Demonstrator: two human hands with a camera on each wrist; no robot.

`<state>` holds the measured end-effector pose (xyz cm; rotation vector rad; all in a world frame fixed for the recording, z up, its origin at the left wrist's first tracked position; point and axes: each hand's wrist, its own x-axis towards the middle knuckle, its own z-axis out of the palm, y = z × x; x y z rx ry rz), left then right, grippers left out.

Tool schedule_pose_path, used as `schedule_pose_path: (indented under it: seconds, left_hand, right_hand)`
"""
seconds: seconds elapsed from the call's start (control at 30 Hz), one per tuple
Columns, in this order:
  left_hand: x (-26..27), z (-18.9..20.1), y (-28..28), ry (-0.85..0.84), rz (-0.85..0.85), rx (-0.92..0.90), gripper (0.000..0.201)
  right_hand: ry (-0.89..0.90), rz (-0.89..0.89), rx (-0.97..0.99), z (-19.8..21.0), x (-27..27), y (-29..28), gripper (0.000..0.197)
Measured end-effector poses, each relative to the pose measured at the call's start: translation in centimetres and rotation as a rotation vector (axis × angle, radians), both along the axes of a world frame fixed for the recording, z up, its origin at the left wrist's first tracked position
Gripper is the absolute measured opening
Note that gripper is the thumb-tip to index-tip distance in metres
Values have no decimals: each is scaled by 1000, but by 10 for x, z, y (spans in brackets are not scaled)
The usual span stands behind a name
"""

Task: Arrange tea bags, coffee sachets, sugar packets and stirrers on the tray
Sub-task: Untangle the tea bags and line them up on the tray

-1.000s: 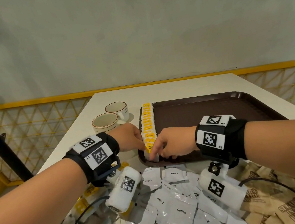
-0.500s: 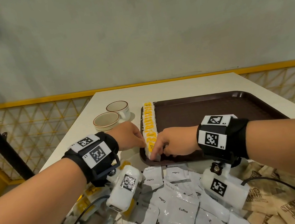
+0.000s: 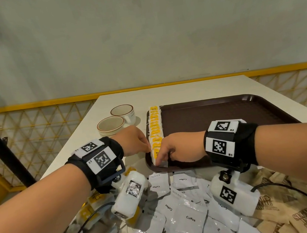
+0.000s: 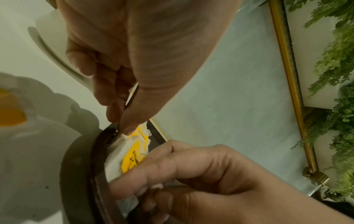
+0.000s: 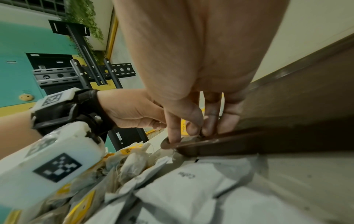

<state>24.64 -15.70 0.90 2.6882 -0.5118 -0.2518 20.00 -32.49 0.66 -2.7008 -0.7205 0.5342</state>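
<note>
- Little has moved since the earlier frames: both hands remain at the near left corner of the tray (image 3: pixel 226 110), the right index finger now lower on the nearest tea bag (image 3: pixel 157 153).
- Right hand (image 3: pixel 180 148): index finger extended and pressing that bag's near edge; thumb and other fingers curled beside it.
- Left hand (image 3: pixel 134 140): fingers curled, tips pinched at the row's left edge; what they pinch cannot be told.
- Row of tea bags (image 3: pixel 155 124) lies along the tray's left side.
- Loose coffee sachets (image 3: pixel 190 217), tea bags and brown sugar packets (image 3: pixel 300 216) lie on the near tabletop.
- Two cups (image 3: pixel 110 124) stand left of the tray.
</note>
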Motion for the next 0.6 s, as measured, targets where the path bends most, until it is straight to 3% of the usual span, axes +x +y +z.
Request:
schedule_pose_path:
  seconds: [0.17,0.4,0.6]
  left_hand:
    - [-1,-1,-2,-5,11,13,16]
    - [-2,1,-6,3,25,43,23]
    - [-2,2,-8,59,59,74,23]
  right_hand:
    - [34,-35,43,3,-1,-1,51]
    - [205,-515,471,7,-2,-10,32]
    - [266,-615,603,-1,-3,-4,30]
